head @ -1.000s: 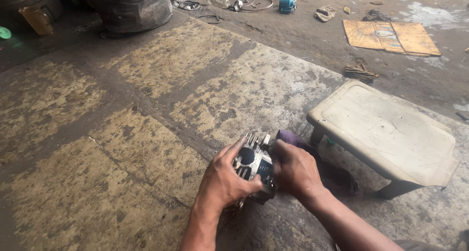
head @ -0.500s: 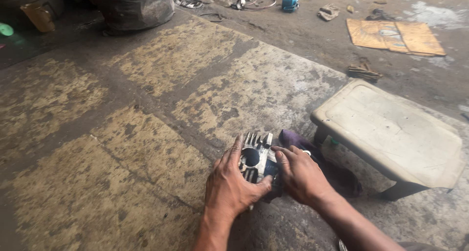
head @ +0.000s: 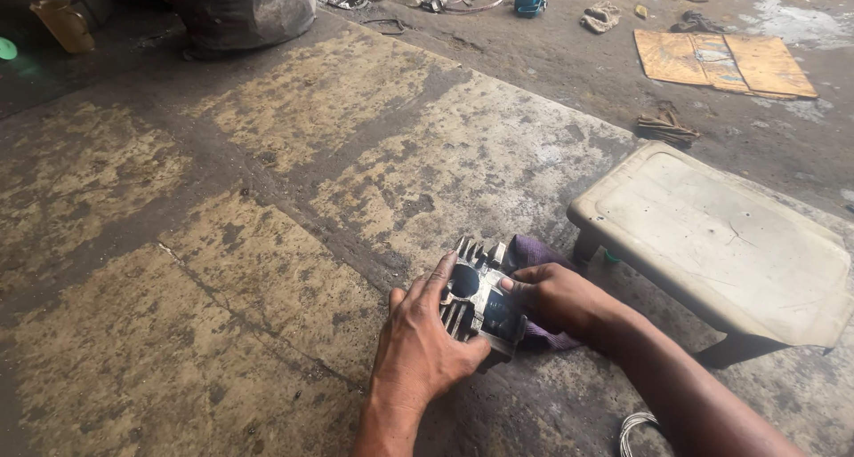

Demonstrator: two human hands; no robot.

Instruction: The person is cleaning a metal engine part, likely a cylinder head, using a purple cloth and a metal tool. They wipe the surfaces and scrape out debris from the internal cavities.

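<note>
My left hand grips the finned engine cylinder steady on the floor while my right hand presses a purple rag against it.

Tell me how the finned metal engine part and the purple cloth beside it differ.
The finned metal engine part is rigid, grey and ribbed with a round bore; the purple cloth is soft and crumpled. The engine part is gripped from the side by the left hand; the cloth lies under the right hand, partly hidden. The engine part stands raised off the stained concrete floor; the cloth lies flat on it. Both sit close to the low stool.
</note>
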